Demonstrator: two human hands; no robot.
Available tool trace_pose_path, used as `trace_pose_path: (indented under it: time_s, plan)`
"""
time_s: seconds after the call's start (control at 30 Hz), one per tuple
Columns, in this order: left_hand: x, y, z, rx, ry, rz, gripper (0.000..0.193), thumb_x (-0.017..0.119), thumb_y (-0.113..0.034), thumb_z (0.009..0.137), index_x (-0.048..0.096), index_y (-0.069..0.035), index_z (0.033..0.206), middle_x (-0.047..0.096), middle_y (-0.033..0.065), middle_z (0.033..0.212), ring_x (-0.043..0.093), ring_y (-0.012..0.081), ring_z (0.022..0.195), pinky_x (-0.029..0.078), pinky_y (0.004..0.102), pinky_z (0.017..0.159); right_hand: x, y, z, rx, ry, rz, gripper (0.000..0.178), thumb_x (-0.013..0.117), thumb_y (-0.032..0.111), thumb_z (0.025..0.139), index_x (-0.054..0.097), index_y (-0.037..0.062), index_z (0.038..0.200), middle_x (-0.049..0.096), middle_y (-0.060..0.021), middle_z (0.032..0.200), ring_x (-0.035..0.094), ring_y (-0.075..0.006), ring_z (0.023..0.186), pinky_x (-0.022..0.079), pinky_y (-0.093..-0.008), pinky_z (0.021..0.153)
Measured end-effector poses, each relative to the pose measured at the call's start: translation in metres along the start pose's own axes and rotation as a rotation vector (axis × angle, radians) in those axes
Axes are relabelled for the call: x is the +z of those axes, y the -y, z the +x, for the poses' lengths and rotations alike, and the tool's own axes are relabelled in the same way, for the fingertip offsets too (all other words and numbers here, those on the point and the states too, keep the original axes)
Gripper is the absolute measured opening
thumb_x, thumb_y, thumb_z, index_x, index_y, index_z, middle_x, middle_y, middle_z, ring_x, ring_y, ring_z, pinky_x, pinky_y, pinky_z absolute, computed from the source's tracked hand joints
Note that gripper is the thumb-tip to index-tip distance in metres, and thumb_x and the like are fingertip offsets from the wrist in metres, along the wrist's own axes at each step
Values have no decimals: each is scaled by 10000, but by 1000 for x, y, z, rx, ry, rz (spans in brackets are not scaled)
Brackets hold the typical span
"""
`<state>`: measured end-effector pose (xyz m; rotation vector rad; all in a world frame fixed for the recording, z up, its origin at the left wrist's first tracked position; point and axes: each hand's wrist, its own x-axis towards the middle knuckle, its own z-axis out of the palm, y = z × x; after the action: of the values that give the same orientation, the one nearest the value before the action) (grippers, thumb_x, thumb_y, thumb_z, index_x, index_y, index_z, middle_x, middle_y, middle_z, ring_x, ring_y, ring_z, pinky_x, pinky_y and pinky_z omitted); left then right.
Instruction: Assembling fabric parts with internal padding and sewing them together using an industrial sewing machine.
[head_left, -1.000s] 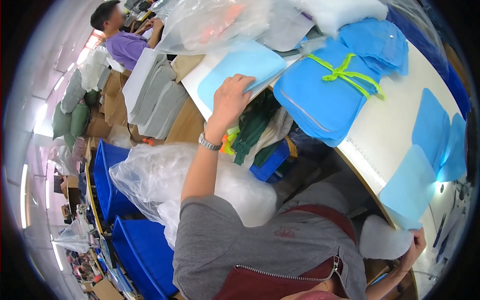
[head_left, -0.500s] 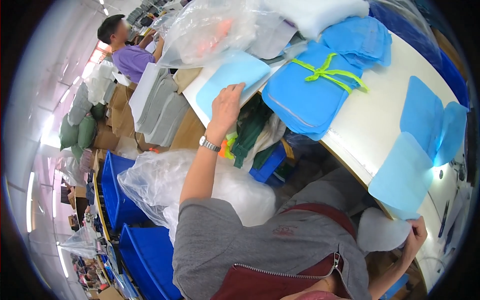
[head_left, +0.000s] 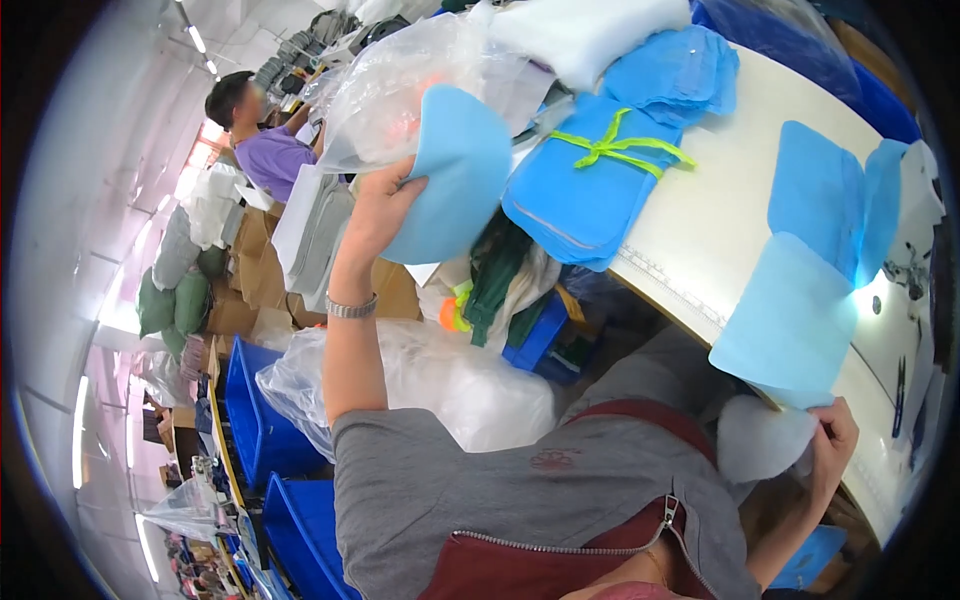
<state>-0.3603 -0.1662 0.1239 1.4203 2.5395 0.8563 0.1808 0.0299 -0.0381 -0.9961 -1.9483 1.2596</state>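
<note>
My left hand (head_left: pixel 383 205), closed on the edge of a light blue fabric panel (head_left: pixel 465 165) with rounded corners, holds it raised at the far left end of the table. My right hand (head_left: pixel 835 440) is at the table's near edge on the right. Its fingers are closed on the near end of another light blue fabric piece (head_left: pixel 790 315), where a white padded piece (head_left: pixel 762 440) hangs down. How these two join is hidden by the fingers. Darker blue panels (head_left: pixel 815 200) lie just beyond, in front of a small bright lamp (head_left: pixel 860 300).
A stack of blue panels (head_left: pixel 580 195) tied with a neon yellow strip lies mid-table (head_left: pixel 690 220). Clear plastic bags (head_left: pixel 390 90) and grey stacks (head_left: pixel 315 230) stand far left. Blue bins (head_left: pixel 260 410) and bagged white material (head_left: pixel 450 390) are below left. A co-worker in purple (head_left: pixel 275 155) works beyond.
My left hand has taken hold of the light blue panel, lifted it off the pile and moved slightly left. My right hand keeps its grip at the table edge. The view has shifted a little.
</note>
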Motion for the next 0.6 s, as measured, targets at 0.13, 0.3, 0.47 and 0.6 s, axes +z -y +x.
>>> trace_pose_path:
  time_s: [0.13, 0.3, 0.47, 0.6]
  plan:
    - [19, -46, -1, -59, 152, -521, 280, 583, -48, 867, 605, 46, 1130, 671, 80, 1018, 642, 147, 881, 504, 264, 766, 0, 4, 2, -66, -8, -47, 56, 579, -32, 713, 595, -31, 767, 519, -59, 725, 487, -146, 673, 368, -252, 605]
    - [96, -70, 17, -56, 359, -1114, 344, 628, -27, 838, 576, 24, 1174, 653, 103, 1068, 639, 163, 905, 524, 307, 815, 7, 14, 9, -99, 8, -42, 85, 591, -25, 690, 621, -35, 769, 563, -76, 737, 515, -157, 665, 380, -251, 591]
    - [180, -63, 45, -226, 557, -1180, 440, 633, -14, 827, 509, 13, 1248, 622, 107, 1125, 623, 172, 949, 522, 323, 836, 10, 23, 9, -26, 6, 57, 113, 590, -40, 681, 635, -38, 785, 586, -76, 760, 538, -147, 672, 399, -248, 591]
    - [199, -61, 50, -283, 553, -1027, 516, 648, -19, 806, 466, 8, 1288, 589, 104, 1165, 602, 180, 988, 513, 326, 853, 12, 20, 6, -6, -6, 86, 132, 586, -47, 673, 646, -36, 790, 603, -75, 777, 557, -141, 684, 419, -238, 602]
